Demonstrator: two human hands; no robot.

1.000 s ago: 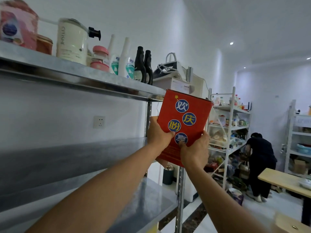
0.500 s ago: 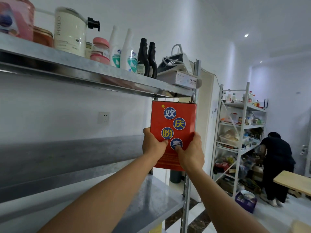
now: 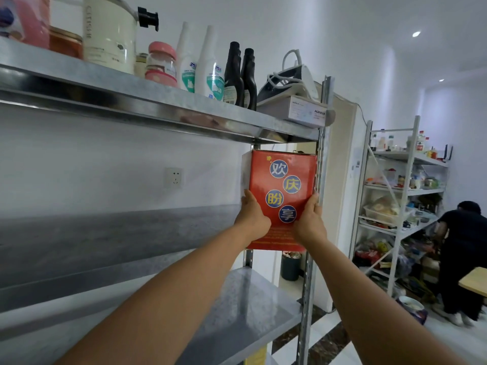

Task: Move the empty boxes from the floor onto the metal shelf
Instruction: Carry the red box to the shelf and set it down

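Red box (image 3: 282, 185) printed 欢庆盼享, left hand (image 3: 251, 219) and right hand (image 3: 310, 223) fingers (image 3: 313, 204) gripping its sides, AUX carton (image 3: 303, 110) on metal shelf (image 3: 158, 104)

Red box (image 3: 283, 191) reads 欢庆盼享; white carton (image 3: 303, 111) says AUX (rest blurred).

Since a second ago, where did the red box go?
The red box went from tilted beside the shelf's end to upright under the top shelf. Left hand and right hand kept their grip on it. The bottles up top stayed put.
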